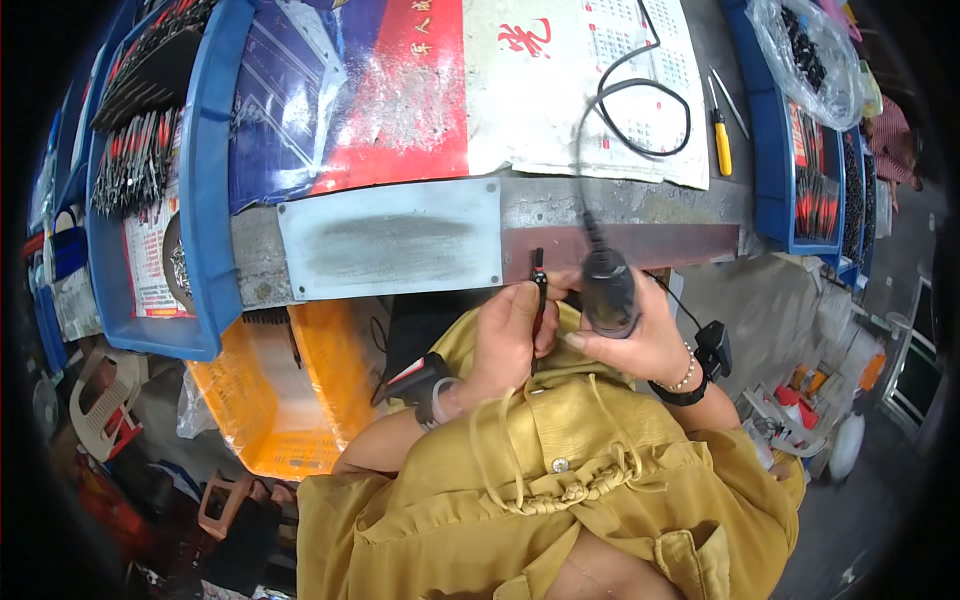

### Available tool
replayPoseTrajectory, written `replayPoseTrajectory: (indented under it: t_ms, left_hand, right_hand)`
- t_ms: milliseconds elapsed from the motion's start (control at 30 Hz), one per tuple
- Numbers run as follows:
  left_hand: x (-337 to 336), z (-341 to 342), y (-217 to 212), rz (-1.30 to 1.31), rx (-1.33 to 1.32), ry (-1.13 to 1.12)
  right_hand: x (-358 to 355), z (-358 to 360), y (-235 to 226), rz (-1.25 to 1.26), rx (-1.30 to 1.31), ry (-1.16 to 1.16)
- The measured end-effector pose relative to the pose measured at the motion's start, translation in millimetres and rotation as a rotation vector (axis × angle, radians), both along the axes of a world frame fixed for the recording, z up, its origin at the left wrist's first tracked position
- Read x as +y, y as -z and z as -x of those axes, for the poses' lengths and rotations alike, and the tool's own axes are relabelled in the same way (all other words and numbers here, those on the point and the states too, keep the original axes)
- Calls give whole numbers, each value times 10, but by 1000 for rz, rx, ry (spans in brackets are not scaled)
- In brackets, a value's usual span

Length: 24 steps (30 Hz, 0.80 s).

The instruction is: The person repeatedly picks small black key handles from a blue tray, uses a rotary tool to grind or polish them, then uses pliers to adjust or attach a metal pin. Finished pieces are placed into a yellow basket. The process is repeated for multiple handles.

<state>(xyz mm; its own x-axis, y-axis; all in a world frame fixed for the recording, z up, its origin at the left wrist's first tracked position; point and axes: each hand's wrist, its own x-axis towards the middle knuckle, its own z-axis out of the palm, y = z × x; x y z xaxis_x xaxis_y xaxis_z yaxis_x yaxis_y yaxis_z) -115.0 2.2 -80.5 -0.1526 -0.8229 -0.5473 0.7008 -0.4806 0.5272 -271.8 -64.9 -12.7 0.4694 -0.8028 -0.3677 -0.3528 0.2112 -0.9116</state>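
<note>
left hand (507,335) pinching one thin black metal part (539,290) | right hand (640,335) wrapped round one black corded rotary tool (607,290) | one yellow-handled screwdriver (721,135) | red-white-blue poster sheets (400,90) on bench

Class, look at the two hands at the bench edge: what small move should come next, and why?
Probably bring the tip of the black corded tool in the right hand onto the thin black piece pinched upright in the left hand; they sit side by side, seemingly not yet touching.
</note>
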Motion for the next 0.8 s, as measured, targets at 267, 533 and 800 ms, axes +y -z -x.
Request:
replayPoseTrajectory:
  t_ms: [267, 533, 800]
  left_hand:
    - [11, -63, -1, -9, 67, 62]
    - [-39, -124, -79, -94, 124, 90]
    - [-34, -115, -74, -158, 165, 86]
  right_hand:
    - [-155, -98, -295, 418, -678, 39]
    - [-231, -413, -418, 669, -780, -154]
    - [-305, -530, -394, 597, -787, -144]
